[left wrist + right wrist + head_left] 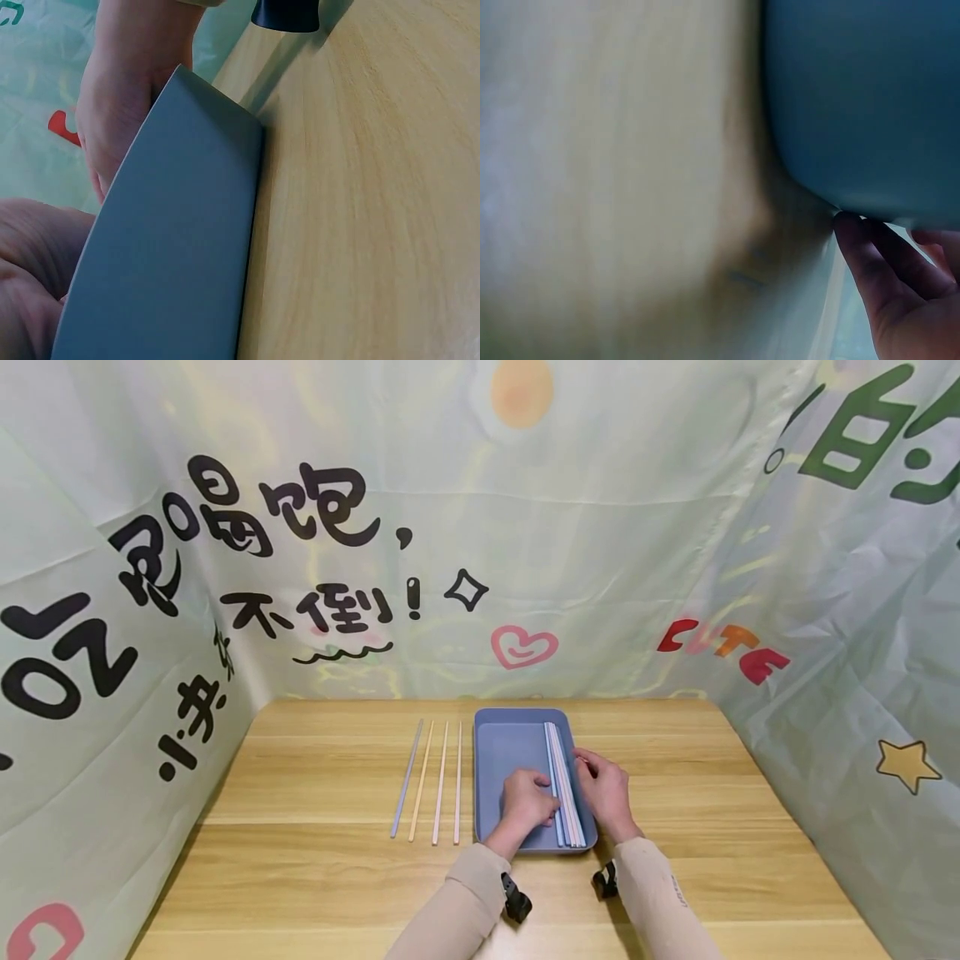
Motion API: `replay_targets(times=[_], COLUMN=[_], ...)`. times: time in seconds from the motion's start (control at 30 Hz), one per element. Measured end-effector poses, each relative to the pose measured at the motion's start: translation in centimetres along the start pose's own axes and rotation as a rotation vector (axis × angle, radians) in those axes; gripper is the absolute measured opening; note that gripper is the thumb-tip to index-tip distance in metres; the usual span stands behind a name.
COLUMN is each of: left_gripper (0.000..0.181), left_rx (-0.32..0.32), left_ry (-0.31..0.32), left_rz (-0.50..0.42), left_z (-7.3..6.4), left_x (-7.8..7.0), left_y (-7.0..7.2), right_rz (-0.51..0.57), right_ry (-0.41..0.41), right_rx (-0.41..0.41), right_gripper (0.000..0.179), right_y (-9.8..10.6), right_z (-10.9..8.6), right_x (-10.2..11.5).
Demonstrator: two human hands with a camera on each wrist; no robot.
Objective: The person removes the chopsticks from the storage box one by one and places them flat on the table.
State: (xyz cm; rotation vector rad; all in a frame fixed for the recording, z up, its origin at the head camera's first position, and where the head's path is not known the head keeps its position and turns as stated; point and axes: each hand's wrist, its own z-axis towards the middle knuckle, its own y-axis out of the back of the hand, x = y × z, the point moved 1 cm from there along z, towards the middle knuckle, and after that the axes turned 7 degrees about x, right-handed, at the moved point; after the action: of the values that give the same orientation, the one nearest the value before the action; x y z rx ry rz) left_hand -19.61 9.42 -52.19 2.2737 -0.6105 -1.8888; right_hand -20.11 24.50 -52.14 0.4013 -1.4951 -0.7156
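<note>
A bundle of several slim chopsticks [567,793], light blue, white and pinkish, lies lengthwise along the right side of a blue-grey tray [502,743]. My left hand [527,802] reaches over the tray's near wall, its fingers bent and the tips right at the bundle's left edge; I cannot tell whether they pinch a chopstick. At the tray's right wall is my right hand [606,785], fingers extended. In the right wrist view its fingertips [849,225] meet the edge of the tray [862,112]. The tray wall [165,225] hides most of the left fingers in the left wrist view.
Left of the tray, single chopsticks lie side by side on the wooden table [315,793]: a bluish one [407,781], a yellowish one [422,781] and pale pinkish ones [441,781]. A printed cloth [600,568] encloses the table's back and sides.
</note>
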Motion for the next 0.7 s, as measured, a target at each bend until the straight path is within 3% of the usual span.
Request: replay_targets(times=[0.2, 0.5, 0.7], left_gripper=[0.026, 0.027, 0.025], left_rx=[-0.008, -0.062, -0.046], left_ry=[-0.020, -0.103, -0.077], left_rz=[0.027, 0.170, 0.135], left_z=[-0.13, -0.38, -0.34], left_x=[-0.08, -0.31, -0.20], left_y=[0.13, 0.04, -0.03], right_rz=[-0.004, 0.011, 0.018], right_ry=[-0.003, -0.007, -0.011], right_rx=[0.008, 0.024, 0.019], right_gripper=[0.032, 0.032, 0.032], right_y=[-0.03, 0.12, 0.11], right_z=[0.04, 0.22, 0.13], right_x=[0.06, 0.07, 0.02])
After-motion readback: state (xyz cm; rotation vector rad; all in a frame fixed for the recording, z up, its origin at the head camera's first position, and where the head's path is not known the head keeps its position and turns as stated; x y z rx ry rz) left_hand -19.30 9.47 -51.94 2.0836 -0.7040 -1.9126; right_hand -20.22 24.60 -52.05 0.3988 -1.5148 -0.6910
